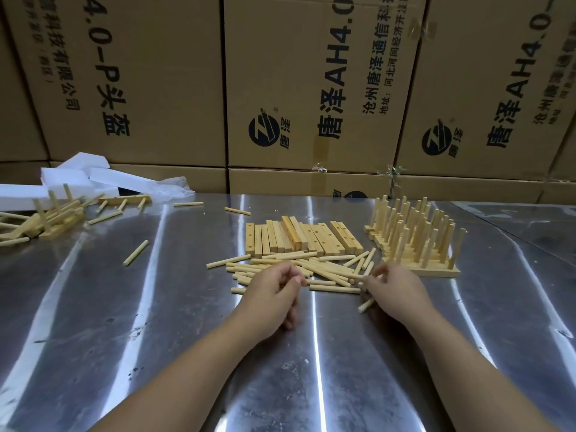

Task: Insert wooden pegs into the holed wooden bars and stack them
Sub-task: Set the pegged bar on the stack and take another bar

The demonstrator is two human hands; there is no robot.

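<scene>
Two bare arms [193, 360] reach forward from the near edge, and both hands sit at the near side of the pile of pegs [324, 269]. Behind everything, a wall of printed cardboard boxes [311, 88] fills the back. Below it lies the shiny metal table [124, 307], which carries all the wood. White foam blocks [65, 179] lie at the far left corner, beside a crumpled clear bag [174, 187].

To the right stands the stack of pegged bars [417, 238], its pegs pointing up in close rows. Just left of it, the plain holed bars [299, 236] lie side by side in a flat row, one resting on top of the others. A looser heap of bars and pegs [53, 213] sits at the far left edge. The pile of pegs lies just in front of the holed bars.

On the left hand [274, 294] the fingers are curled, thumb and forefinger tips meeting; I cannot tell whether they pinch anything. On the right hand [397, 291] the fingers curl round a short peg [365, 306], whose end sticks out below the hand, while the fingertips touch the pile. A single stray peg [136, 252] lies well apart on the left.
</scene>
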